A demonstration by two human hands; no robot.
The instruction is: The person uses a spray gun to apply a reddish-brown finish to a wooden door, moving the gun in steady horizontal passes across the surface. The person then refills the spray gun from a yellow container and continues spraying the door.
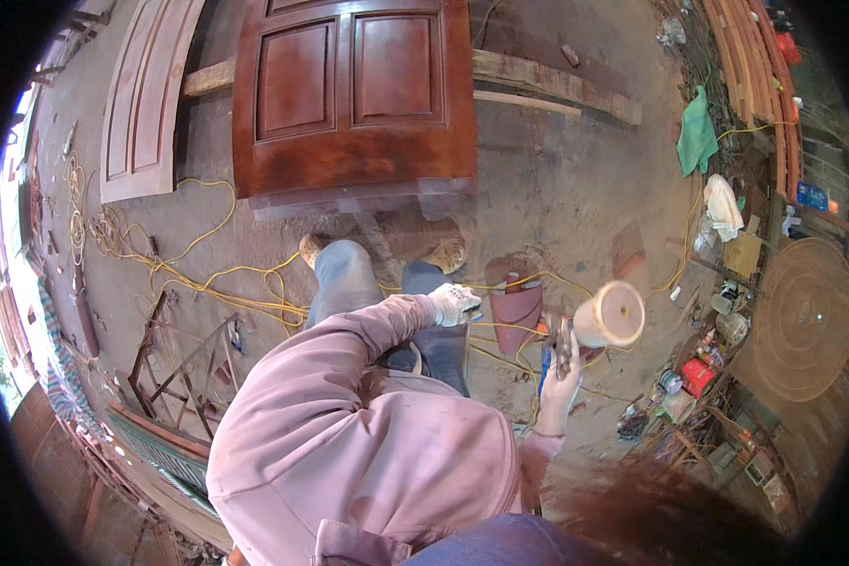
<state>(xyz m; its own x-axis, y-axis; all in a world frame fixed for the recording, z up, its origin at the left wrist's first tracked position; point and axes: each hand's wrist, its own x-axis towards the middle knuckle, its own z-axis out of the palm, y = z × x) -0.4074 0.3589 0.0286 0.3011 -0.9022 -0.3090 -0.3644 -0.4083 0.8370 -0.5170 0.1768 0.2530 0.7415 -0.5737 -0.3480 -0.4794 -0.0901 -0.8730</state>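
From my end, the cream, dull-finished cylinder with a round face sits right up by the right hand, fingers bunched, but honestly can't tell if they're gripping it. The whitish-gloved left hand looks loosely curled near the legs, contents unclear, and a glossy red-brown panelled wooden door lies ahead.

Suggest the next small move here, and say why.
Probably nudge the yellow lines clear of the legs before any step: they run over the ground on both sides, where they could trip the person, and the right hand seems occupied with a pale cup.
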